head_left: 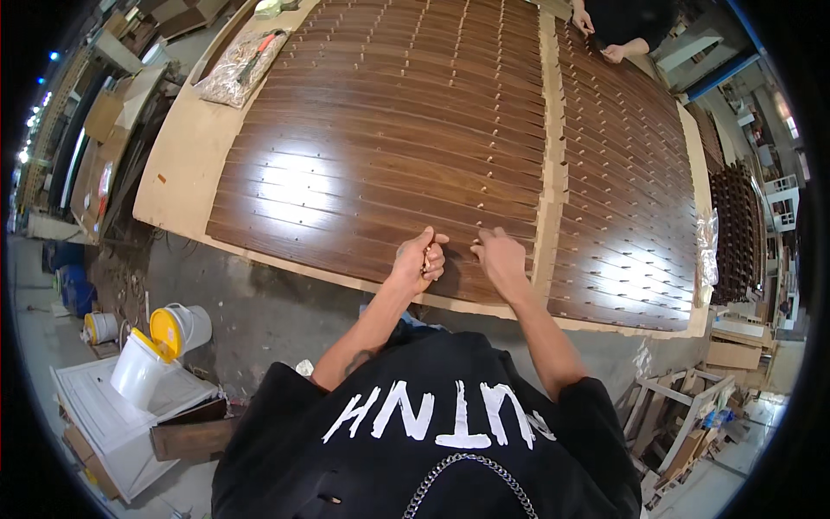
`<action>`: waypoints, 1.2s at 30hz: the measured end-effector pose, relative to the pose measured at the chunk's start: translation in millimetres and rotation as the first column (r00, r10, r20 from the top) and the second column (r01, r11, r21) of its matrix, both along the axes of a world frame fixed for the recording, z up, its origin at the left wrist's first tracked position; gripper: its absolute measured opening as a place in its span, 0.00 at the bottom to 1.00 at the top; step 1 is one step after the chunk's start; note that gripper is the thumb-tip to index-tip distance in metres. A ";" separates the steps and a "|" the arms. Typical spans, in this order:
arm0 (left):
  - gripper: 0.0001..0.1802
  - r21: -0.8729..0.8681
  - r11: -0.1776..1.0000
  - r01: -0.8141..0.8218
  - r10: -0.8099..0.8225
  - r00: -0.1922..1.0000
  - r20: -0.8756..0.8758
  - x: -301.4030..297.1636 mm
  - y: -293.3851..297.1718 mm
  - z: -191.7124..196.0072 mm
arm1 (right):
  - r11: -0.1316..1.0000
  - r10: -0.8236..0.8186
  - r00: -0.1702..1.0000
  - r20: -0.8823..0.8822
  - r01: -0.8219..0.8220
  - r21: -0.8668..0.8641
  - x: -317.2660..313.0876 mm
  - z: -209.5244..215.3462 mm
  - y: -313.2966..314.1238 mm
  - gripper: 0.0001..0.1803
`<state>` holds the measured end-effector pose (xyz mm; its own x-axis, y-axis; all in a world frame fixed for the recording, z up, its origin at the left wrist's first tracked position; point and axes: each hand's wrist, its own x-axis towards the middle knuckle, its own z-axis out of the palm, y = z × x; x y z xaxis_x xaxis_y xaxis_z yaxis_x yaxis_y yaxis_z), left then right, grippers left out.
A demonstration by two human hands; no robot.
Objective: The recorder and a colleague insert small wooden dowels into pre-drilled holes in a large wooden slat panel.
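Dark brown wood strips [372, 186] lie side by side on the table, with small pale wooden dowels [490, 159] standing in rows of holes along them. Over the near edge, my left hand [419, 262] is curled closed, and small pale pieces that look like dowels show between its fingers. To its right, my right hand [501, 257] reaches down to a near strip. Its fingertips are pinched together at the surface close to the dowel row; whatever they grip is hidden.
A co-worker's hands [613, 54] work at the far right strips. A plastic bag of dowels [239, 69] with a red-handled tool [259, 54] lies far left on the pale board [177, 164]. White buckets [138, 370] with yellow lids stand at lower left. A wooden frame [679, 415] is at lower right.
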<state>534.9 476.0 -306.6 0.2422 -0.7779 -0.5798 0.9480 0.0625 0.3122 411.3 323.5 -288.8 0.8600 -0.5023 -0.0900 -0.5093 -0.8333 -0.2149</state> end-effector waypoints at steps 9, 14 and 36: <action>0.25 0.229 0.971 -0.067 0.023 0.982 0.188 -13.7 -5.4 -2.7 | 0.855 -0.052 0.860 0.508 -0.224 0.468 8.5 25.9 77.5 0.09; 0.21 0.257 0.959 0.120 -0.179 0.958 0.223 -22.7 2.2 3.3 | 0.762 -0.236 0.867 0.438 -0.114 0.638 -10.7 2.3 61.6 0.06; 0.19 0.149 0.989 -0.008 -0.012 0.991 0.134 -8.3 29.9 2.5 | 0.914 -0.233 0.957 0.174 0.155 0.375 -37.0 -29.2 -0.6 0.13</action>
